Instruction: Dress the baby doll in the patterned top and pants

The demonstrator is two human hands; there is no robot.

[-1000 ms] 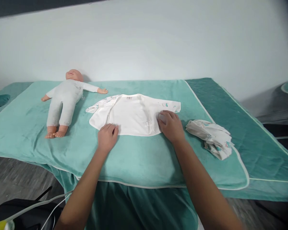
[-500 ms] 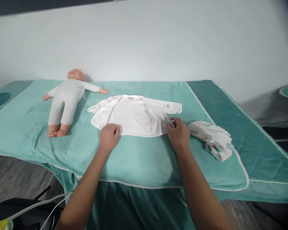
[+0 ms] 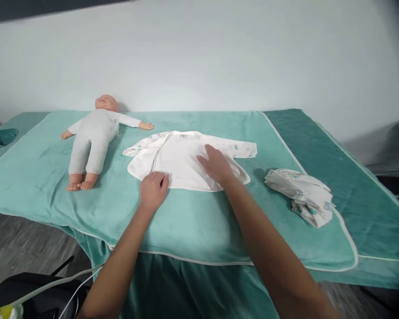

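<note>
Neither hand grips anything: the right hand point(image 3: 217, 165) lies flat, palm down with fingers spread, on the middle of the white baby shirt point(image 3: 182, 157), and the left hand point(image 3: 153, 189) rests with loosely curled fingers on the shirt's near hem, pressing it against the cover rather than pinching it.

The shirt is spread out flat on the green blanket point(image 3: 193, 221) that covers the bed, roughly midway between the blanket's left and right edges and closer to the far edge by the wall than to the near edge. Its sleeves reach out to either side, and a small label shows at the neckline on the far side.

To the left of the shirt, near the far left part of the blanket, a baby doll point(image 3: 92, 138) in a grey suit lies on its back, one arm stretched toward the shirt's left sleeve without touching it. To the right, close to the blanket's right edge, sits a folded bundle of printed cloth point(image 3: 302, 192), well apart from the shirt.
</note>
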